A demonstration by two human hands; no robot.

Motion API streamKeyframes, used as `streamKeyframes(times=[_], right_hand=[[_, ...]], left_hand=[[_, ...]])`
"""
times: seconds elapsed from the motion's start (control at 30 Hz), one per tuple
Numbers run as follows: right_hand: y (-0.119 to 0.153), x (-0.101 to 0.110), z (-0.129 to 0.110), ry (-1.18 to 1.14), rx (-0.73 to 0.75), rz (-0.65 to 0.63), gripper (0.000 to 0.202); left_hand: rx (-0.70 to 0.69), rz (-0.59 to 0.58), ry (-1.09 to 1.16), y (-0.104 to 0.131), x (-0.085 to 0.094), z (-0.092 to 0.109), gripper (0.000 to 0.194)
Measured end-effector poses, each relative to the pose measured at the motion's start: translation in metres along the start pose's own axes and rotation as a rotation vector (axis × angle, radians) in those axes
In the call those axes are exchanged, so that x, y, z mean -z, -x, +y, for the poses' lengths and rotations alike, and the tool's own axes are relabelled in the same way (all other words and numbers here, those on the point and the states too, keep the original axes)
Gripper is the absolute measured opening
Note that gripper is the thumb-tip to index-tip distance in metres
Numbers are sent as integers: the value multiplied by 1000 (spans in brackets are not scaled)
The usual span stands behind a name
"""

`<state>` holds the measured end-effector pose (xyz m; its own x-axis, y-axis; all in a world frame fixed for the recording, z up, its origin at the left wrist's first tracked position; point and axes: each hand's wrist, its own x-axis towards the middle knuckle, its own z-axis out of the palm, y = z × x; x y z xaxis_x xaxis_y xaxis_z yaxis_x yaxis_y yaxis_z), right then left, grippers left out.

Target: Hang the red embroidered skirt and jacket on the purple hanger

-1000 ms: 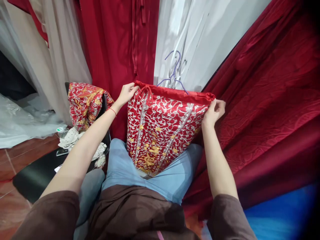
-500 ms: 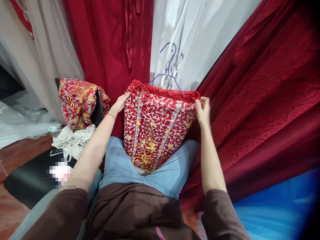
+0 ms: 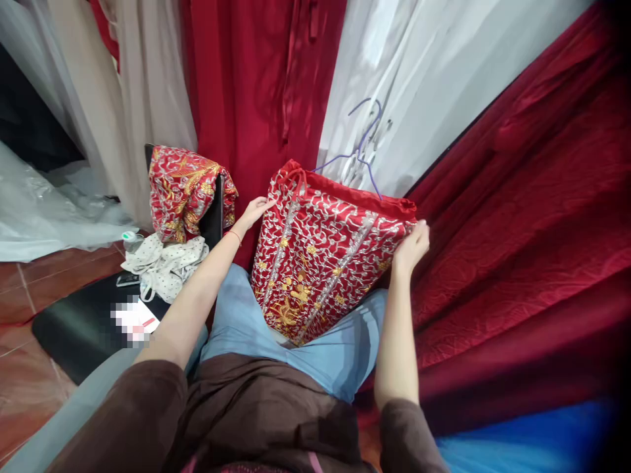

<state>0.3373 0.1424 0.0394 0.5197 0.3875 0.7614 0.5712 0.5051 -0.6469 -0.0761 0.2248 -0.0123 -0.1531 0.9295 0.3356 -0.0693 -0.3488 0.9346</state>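
A red skirt, embroidered in silver and gold with a tied red waistband, lies across my thighs and stands up in front of me. A thin purple hanger rises from behind its waistband. My left hand is closed on the skirt's left side edge, just below the band. At the right end, my right hand grips the other edge below the waistband, its fingertips partly hidden from view.
To the left stands a black chair with a matching red embroidered garment over its back. A dotted white cloth, a phone and a white card lie on its seat. Red curtain-like fabric hangs on the right.
The view has swung, so the surroundings shift rightward in it. My right hand has moved slightly down along the skirt's edge, and the waistband slopes more to the right. Both hands keep hold.
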Motion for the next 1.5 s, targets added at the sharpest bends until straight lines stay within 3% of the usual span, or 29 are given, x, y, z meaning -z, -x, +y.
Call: streamKeyframes(times=[0.1,0.2,0.3,0.37,0.43,0.57,0.67,0.8,0.87,0.97,1.03,1.17,1.3,1.4,1.5], right_hand=[[62,2,6,-23,-29,67,55],[135,8,33,-31,-73,93,59],[183,12,71,-18,-321,-48,57],[193,13,93,-104,-459,-81,52],[192,14,107,-201,-540,-69,50],[185,13,109,-268,-569,-32,51],[187,13,106,-249,-551,-15,50],[190,14,106,-230,-551,-10,51],[189,14,106,-244,-546,-15,53],[189,14,103,-236,-544,-20,55],[188,13,100,-212,-548,-32,56],[190,14,92,-163,-521,-72,58],[184,19,70,71,-430,-120,67],[171,21,32,284,-327,-140,83],[160,13,-27,463,-125,-87,91]], left_hand=[[88,30,31,9,33,-7,58],[233,18,60,21,72,-8,60],[377,-76,40,36,107,-5,56],[378,-115,116,47,124,-3,53],[332,-73,273,58,138,-1,54],[163,261,625,67,153,10,60],[71,489,767,63,157,24,54],[102,679,703,50,163,47,23],[6,820,499,44,165,60,20],[-200,960,197,44,152,79,30],[-320,924,87,52,131,89,29],[-519,645,-107,85,71,104,21],[-507,253,-246,113,31,110,25],[-425,86,-291,121,16,100,32],[-312,2,-326,125,3,80,39]])
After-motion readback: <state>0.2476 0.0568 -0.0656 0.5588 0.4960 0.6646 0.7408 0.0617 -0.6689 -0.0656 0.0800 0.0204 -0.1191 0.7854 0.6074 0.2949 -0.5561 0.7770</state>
